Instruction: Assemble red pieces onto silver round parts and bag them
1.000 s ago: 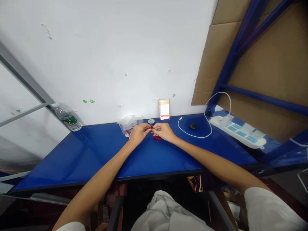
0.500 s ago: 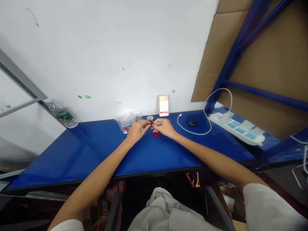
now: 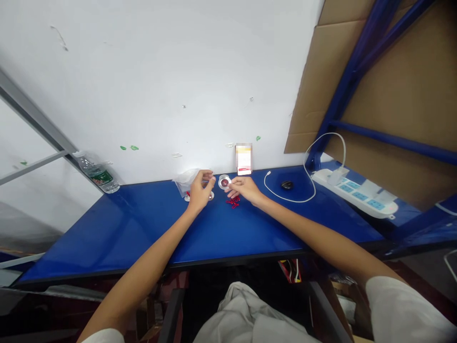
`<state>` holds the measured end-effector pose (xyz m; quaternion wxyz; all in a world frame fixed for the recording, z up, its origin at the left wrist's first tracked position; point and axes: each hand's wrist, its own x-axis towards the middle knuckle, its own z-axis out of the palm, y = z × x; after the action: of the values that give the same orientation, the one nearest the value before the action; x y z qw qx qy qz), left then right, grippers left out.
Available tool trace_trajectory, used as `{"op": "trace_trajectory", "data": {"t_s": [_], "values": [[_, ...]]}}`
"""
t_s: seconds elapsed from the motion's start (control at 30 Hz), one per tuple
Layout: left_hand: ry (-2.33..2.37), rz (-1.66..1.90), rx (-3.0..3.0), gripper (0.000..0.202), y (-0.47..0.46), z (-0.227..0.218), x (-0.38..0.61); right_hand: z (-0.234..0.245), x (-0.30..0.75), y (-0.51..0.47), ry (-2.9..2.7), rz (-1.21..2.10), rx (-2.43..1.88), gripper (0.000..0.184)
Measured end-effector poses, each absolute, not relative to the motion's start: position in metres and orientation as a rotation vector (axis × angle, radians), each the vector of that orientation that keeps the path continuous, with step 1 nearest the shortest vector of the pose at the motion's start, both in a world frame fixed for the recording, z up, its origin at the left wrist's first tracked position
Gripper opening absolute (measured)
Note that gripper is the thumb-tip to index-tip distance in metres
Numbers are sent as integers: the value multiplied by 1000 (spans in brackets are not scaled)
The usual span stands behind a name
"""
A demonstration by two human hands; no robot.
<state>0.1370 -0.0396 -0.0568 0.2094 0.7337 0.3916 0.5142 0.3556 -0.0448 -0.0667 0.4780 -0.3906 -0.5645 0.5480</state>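
Observation:
My right hand [image 3: 244, 187] pinches the edge of a small round disc with a dark red centre [image 3: 224, 182]. Whether a paler disc lies behind it, I cannot tell. My left hand [image 3: 202, 188], to the left of that disc, has its thumb and fingers apart and nothing visible between them. Just beneath my right hand lies a loose pile of small red pieces [image 3: 233, 203]. A clear plastic bag [image 3: 181, 182] rests against the wall behind my left hand, which partly covers it. Small whitish discs [image 3: 212, 196] show on both sides of my left wrist.
A lit phone [image 3: 244, 159] leans on the wall above the blue table [image 3: 143, 214]. To the right are a white cable [image 3: 298, 200], a black mouse-like object [image 3: 286, 185] and a power strip [image 3: 353, 193]. A water bottle [image 3: 98, 174] stands at the far left.
My left hand has let go and drawn back to the left, its fingers opening. My right hand keeps hold of the disc, whose red centre now shows. The view has shifted slightly.

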Motion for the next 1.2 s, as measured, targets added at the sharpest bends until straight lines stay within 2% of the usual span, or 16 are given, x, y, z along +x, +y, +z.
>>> {"op": "trace_trajectory", "data": {"t_s": [0.17, 0.27, 0.4, 0.5, 0.67, 0.77, 0.9, 1.03, 1.2], "values": [[848, 1097, 2009, 30, -32, -62, 138, -64, 359, -44, -1403, 1496, -809, 38], [963, 1102, 2185, 22, -34, -59, 137, -64, 359, -45, -1390, 1507, -792, 42], [1022, 1108, 2352, 22, -37, -48, 130, -61, 362, -48, -1376, 1512, -766, 42], [981, 1138, 2233, 23, -36, -43, 127, -57, 364, -49, -1396, 1489, -749, 42], [948, 1214, 1951, 38, -31, -37, 116, -60, 361, -45, -1523, 1424, -804, 48], [1109, 1247, 2152, 35, -22, -31, 98, -65, 364, -40, -1612, 1258, -885, 42], [1316, 1002, 2614, 26, -12, -23, 73, -70, 373, -35, -1665, 1100, -961, 25], [1466, 818, 2644, 23, -8, -23, 62, -71, 376, -36, -1685, 1056, -986, 15], [1493, 688, 2635, 21, -4, -27, 56, -73, 371, -39, -1731, 1043, -986, 14]]}}
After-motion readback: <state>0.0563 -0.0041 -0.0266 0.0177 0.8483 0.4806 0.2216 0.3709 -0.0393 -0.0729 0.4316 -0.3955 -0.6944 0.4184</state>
